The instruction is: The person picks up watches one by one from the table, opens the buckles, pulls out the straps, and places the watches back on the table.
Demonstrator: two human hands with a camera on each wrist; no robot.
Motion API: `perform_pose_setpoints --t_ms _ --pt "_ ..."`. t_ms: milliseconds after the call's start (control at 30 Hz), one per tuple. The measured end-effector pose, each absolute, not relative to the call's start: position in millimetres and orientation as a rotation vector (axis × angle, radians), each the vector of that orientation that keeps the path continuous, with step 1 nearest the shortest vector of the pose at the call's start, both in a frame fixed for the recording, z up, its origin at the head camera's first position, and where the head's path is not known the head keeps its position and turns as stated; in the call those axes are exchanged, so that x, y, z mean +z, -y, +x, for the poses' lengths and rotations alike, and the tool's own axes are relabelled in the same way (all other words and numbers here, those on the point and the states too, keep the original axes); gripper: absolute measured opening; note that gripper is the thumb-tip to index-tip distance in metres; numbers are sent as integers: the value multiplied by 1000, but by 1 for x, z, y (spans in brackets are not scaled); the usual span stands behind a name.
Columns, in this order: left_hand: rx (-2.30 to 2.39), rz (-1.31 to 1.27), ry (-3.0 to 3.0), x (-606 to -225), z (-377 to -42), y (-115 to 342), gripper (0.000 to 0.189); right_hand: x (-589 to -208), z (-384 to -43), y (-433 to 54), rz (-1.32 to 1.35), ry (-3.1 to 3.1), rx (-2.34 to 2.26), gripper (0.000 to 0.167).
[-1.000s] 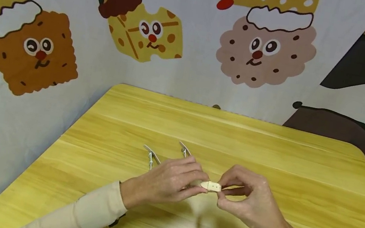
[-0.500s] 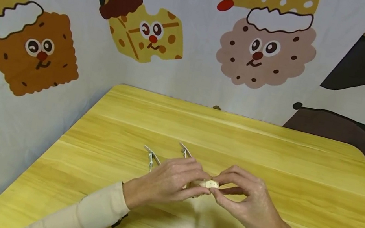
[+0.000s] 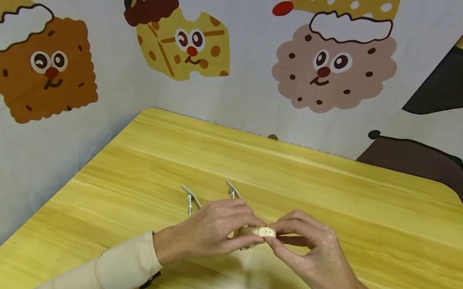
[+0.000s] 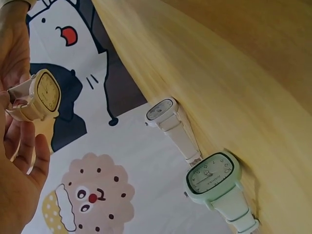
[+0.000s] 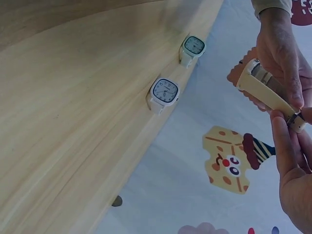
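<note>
A cream wristwatch is held up between both hands above the table. Its strap is bent round into a loop. My left hand pinches the strap close to the buckle, its thumb and fingertips on the band's edges. From the other side my right hand pinches the strap end, fingertips right beside those of the left. The right wrist view shows the fingers meeting at the buckle; the left wrist view shows the dial facing away from the hands. Palms and fingers partly cover the band.
Beyond the left hand, a mint green watch and a white watch stand on the wooden table, straps fastened. Fabric with cartoon food figures hangs behind the table and along its left side.
My right hand has moved slightly left, bringing its fingertips up to the left hand's. Less of the strap end shows between them now. The left hand has barely moved.
</note>
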State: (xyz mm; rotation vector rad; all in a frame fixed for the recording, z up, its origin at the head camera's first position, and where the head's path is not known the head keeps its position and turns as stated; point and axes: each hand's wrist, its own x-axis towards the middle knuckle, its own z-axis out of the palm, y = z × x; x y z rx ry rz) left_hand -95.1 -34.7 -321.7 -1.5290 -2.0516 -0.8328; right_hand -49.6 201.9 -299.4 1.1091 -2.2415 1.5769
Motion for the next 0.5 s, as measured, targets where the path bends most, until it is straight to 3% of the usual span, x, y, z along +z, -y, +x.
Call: perform_pose_setpoints --t_ms 500 --pt "-898 -1495 2049 -326 -95 39 17 -303 -45 -199 966 2274 1614 34"
